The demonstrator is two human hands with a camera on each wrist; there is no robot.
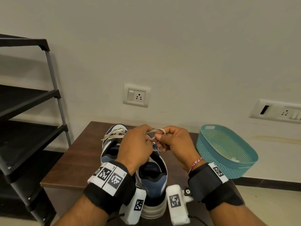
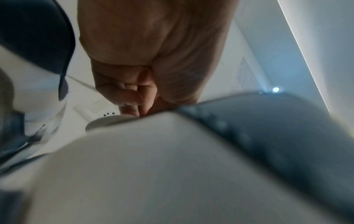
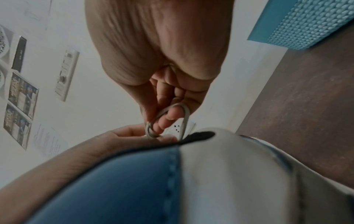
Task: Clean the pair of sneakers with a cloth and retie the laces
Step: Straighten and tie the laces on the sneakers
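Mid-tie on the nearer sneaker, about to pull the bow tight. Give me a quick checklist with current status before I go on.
1. Right hand has a grip on a loop of the lace: ok.
2. Left hand pinches the lace at the crossing: ok.
3. Nearer sneaker stands flat on the table: ok.
4. Far sneaker's laces tied: not ok, they lie loose.
5. Lace ends even in length: cannot tell, hands cover them.
6. Cloth within reach: cannot tell; something pale lies in the teal basket.
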